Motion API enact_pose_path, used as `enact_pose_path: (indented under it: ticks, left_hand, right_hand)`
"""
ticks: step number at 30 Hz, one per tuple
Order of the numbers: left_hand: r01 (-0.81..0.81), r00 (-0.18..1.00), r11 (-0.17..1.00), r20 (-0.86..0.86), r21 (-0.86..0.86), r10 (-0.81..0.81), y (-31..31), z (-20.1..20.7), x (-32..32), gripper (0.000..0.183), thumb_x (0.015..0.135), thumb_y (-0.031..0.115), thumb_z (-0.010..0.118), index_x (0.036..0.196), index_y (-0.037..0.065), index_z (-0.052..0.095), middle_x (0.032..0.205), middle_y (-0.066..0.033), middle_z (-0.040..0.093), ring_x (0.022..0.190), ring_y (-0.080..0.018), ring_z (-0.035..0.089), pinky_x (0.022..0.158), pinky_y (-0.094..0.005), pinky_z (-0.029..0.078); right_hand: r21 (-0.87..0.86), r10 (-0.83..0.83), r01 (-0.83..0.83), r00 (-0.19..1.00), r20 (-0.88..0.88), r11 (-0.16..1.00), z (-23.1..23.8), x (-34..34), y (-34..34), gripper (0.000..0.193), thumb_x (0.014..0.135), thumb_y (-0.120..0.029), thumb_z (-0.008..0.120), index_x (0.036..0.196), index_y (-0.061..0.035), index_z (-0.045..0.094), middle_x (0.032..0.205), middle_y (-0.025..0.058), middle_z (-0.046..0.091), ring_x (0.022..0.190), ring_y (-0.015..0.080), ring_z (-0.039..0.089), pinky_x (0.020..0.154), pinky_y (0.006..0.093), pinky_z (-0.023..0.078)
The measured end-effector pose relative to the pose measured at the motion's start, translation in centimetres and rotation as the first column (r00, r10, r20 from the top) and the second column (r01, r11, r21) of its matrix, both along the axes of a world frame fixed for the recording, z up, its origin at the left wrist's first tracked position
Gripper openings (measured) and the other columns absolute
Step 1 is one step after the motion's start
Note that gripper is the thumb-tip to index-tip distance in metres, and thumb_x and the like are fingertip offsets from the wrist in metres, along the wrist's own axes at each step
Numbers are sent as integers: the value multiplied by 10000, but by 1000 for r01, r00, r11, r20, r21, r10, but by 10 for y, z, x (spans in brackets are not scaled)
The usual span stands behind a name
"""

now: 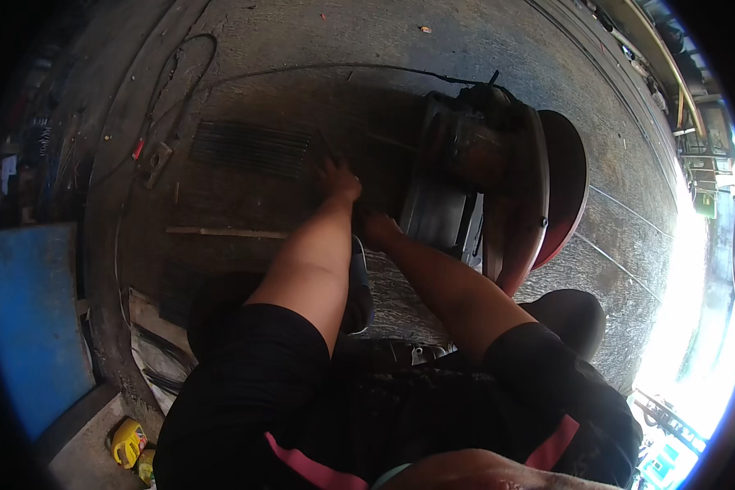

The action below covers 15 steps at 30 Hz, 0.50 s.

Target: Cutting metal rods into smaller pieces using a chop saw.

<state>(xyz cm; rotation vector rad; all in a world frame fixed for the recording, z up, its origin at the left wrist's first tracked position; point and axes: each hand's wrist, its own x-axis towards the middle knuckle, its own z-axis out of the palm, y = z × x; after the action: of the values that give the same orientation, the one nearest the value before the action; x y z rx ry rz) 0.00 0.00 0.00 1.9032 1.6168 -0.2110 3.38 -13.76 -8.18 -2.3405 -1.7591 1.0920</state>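
My left hand [339, 181] reaches to the right end of a row of thin dark metal rods [251, 149] lying side by side on the floor. Its fingers are stretched out and partly apart, in deep shade. Close by, my right hand [379, 231] is low and curled, its fingertips lost in the dark; what it grips, if anything, cannot be made out. Right of both hands stands a cut-off saw [498, 180] with a dark metal base [439, 216] and a large round guard, red along its lower edge.
A dark cable [327, 65] runs across the floor to the saw. A thin light strip [224, 232] lies left of my arms, with a power socket [157, 163] farther left. A blue panel [37, 318] and a yellow container [128, 443] are at the left.
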Motion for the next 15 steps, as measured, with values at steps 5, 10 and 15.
enact_pose_path:
  ticks: [5, 10, 15]
  left_hand:
    - [379, 879, 914, -251, -145, -404, -14, -21, -6, 579, 861, 283, 438, 1414, 168, 310, 1526, -102, -11, 1384, -395, -11, 1092, -590, 50]
    - [360, 833, 900, -350, -246, -429, -7, -44, 22, 551, 851, 257, 472, 1382, 150, 368, 1517, -81, 54, 1379, -380, 48, 1086, -577, 109]
    - [701, 604, 638, -208, -319, -769, -47, -20, 46, 377, 838, 214, 488, 1178, 90, 593, 1320, -180, 472, 1233, -301, 450, 999, -429, 380]
  right_hand:
    - [-104, -21, 17, 999, -34, 994, 60, -4, -15, 292, 779, -178, 589, 1026, -28, 630, 1126, 191, 600, 1026, 302, 598, 859, 437, 493]
    - [-65, -61, 56, 996, -69, 996, 133, 11, -29, 304, 798, -177, 551, 1041, -1, 603, 1014, 205, 630, 967, 334, 612, 865, 455, 472]
    - [23, -130, 128, 986, 102, 991, 172, 3, -91, 250, 783, -168, 553, 950, -8, 648, 1044, 186, 620, 998, 310, 601, 915, 457, 427]
